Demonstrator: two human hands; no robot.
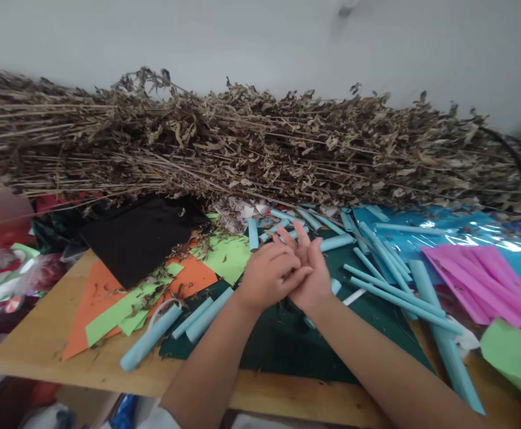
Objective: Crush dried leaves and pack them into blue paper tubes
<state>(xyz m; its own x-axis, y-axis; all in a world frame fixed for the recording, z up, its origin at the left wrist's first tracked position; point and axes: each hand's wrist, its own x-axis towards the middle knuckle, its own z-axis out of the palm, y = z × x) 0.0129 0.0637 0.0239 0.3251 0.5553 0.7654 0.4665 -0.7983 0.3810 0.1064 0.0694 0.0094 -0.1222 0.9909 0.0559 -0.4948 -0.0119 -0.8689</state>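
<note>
My left hand [267, 277] and my right hand [311, 268] meet above a dark green sheet [296, 351]. The right one is turned palm up with its fingers stretched out. Across that palm lie the left fingers, loosely bent and a little apart. I see nothing held in either hand; part of the right palm is hidden. Rolled light-blue paper tubes [211, 316] lie around the hands, and a few show just behind the fingers. One blue tube [150, 336] with a pale loop at its end rests left of my left forearm.
Bundles of dried stalks and leaves [260, 143] stretch along the wall at the back. Black [144, 238], orange [90, 298] and light green sheets [227, 256] overlap on the wooden table [32, 339]. Folded pink paper [479, 280] and shiny blue film [479, 226] lie right.
</note>
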